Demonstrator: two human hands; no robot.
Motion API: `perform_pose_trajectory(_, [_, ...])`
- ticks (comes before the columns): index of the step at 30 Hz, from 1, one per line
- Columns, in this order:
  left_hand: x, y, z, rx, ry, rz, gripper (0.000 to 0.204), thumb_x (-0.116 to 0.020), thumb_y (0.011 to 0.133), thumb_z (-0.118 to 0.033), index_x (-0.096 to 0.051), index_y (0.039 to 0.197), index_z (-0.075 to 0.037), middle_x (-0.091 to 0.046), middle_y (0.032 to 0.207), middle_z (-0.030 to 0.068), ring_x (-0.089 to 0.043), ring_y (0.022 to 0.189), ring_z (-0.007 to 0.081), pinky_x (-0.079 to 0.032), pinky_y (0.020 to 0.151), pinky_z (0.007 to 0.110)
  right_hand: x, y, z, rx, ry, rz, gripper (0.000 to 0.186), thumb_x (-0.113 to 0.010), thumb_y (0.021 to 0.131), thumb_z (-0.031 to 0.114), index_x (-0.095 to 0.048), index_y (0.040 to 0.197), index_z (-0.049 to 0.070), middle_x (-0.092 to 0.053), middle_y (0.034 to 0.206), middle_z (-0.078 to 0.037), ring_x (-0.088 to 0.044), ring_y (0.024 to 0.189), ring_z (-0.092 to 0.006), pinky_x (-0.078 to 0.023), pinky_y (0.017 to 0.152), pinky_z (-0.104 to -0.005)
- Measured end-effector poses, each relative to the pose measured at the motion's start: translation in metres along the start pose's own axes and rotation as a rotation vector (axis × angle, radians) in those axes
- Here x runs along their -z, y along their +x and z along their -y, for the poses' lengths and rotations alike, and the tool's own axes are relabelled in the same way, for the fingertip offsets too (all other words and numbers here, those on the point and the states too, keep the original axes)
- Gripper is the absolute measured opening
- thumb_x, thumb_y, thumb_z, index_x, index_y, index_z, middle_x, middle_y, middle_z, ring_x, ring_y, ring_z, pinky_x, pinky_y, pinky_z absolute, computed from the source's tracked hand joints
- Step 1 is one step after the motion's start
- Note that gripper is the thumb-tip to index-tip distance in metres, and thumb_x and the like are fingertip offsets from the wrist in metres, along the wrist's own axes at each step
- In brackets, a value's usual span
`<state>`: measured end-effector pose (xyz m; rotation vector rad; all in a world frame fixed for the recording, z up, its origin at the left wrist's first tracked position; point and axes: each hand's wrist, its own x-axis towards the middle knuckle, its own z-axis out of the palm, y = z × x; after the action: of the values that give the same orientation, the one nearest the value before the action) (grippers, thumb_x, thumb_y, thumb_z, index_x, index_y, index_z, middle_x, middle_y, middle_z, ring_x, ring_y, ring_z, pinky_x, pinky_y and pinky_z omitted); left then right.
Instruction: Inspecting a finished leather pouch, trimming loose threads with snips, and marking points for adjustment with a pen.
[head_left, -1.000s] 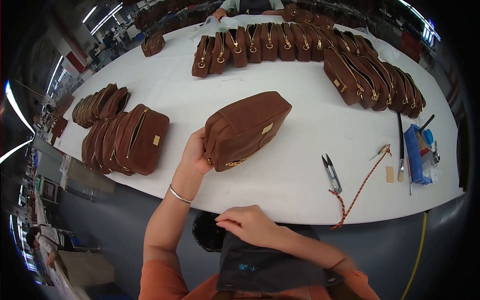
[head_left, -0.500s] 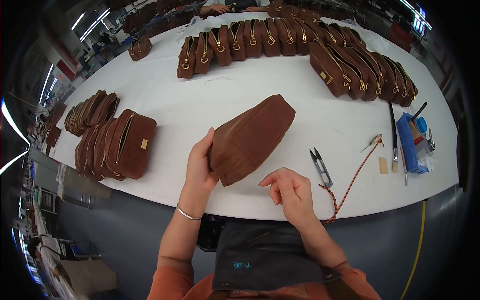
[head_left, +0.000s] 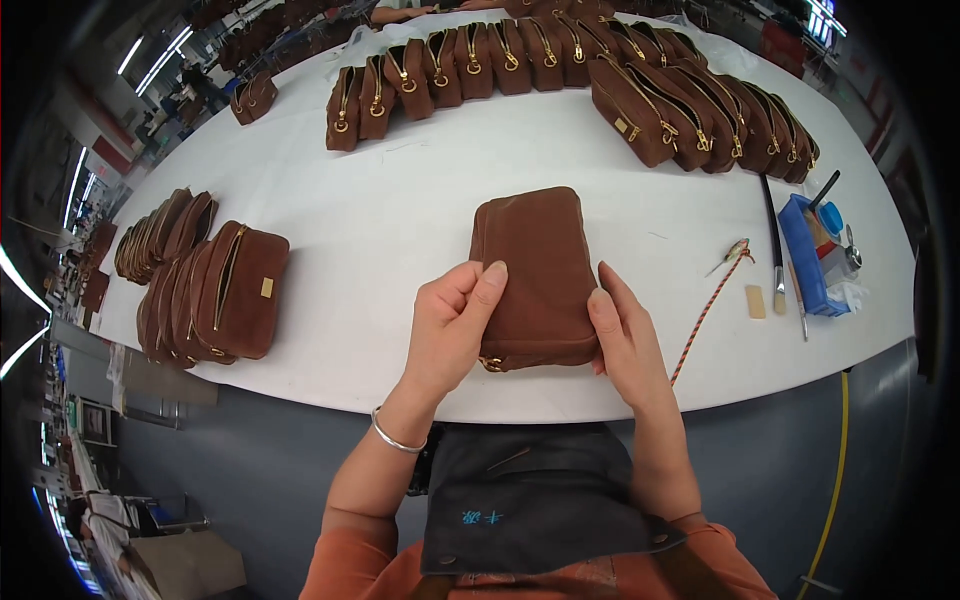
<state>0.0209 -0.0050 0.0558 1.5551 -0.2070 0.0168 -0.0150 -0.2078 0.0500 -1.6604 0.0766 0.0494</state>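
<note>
A brown zippered pouch (head_left: 545, 270) is held up over the near part of the table, a plain broad side facing me. My left hand (head_left: 447, 322) grips its left edge, thumb lying on the face and fingers folded at the side. On the opposite edge my right hand (head_left: 634, 348) holds the lower corner, its fingers partly hidden behind the pouch. A bit of gold hardware (head_left: 491, 364) shows at the bottom left corner. The thread snips are out of sight, and part of a red-and-black cord (head_left: 707, 322) shows to the right of my right hand.
Brown pouches stand in a row (head_left: 440, 70) at the back, a group (head_left: 655, 115) at back right and stacks (head_left: 250, 290) at left. A blue tray (head_left: 800, 250) of tools, a black-handled brush (head_left: 775, 240) and a tan block (head_left: 755, 301) lie at right on the white table (head_left: 370, 210).
The pouch has turned from a slant to nearly upright, its broad face now toward me. My right hand has come up from the table's front and taken hold of its right edge.
</note>
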Motion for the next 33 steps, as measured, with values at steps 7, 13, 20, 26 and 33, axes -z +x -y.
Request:
perform_pose_trajectory(7, [0.014,0.013,0.024,0.14,0.018,-0.127,0.046,-0.06,0.097,-0.032,-0.055,0.128,0.001,-0.058,0.122,0.0086,-0.055,0.106,0.013,-0.045,0.09,0.026,0.014,0.002,-0.015,-0.099,-0.068,0.083,0.085,-0.065,0.09,0.041,-0.028,0.144,-0.013,-0.059,0.081,-0.006,-0.056,0.075,-0.0097,-0.045,0.069,-0.0246])
perform_pose_trajectory(13, [0.017,0.017,0.012,0.279,-0.148,-0.097,0.05,-0.059,0.097,-0.026,-0.046,0.136,0.002,-0.06,0.124,0.009,-0.054,0.117,0.0163,-0.041,0.099,0.031,0.013,0.003,-0.025,0.025,0.167,0.125,0.085,-0.074,0.085,0.028,-0.028,0.145,-0.011,-0.06,0.09,-0.006,-0.055,0.075,-0.0094,-0.045,0.07,-0.0225])
perform_pose_trajectory(20, [0.023,0.017,-0.03,-0.019,-0.362,-0.056,0.05,-0.057,0.092,-0.015,-0.042,0.137,0.002,-0.057,0.125,0.0094,-0.054,0.114,0.016,-0.04,0.101,0.031,0.019,0.009,-0.008,0.333,0.025,0.119,0.086,-0.078,0.078,0.01,-0.031,0.149,0.004,-0.062,0.112,-0.014,-0.05,0.07,-0.0096,-0.045,0.062,-0.0204])
perform_pose_trajectory(26, [0.033,0.006,-0.029,-0.041,-0.297,0.103,0.047,-0.044,0.06,-0.009,-0.058,0.103,0.003,-0.062,0.103,0.0076,-0.051,0.101,0.0172,-0.036,0.094,0.028,0.014,0.015,0.001,0.401,-0.15,-0.041,0.074,-0.061,0.083,-0.01,-0.033,0.149,0.006,-0.048,0.139,-0.017,-0.056,0.115,-0.0208,-0.056,0.078,-0.0283])
perform_pose_trajectory(33, [0.036,-0.013,-0.016,0.04,-0.279,0.136,0.037,-0.047,0.075,-0.015,-0.064,0.102,0.004,-0.065,0.1,0.0075,-0.054,0.101,0.0174,-0.036,0.095,0.03,0.018,0.004,0.002,0.109,0.302,0.142,0.048,-0.042,0.103,0.02,-0.035,0.146,-0.001,-0.047,0.141,-0.017,-0.047,0.129,-0.0238,-0.047,0.098,-0.0327])
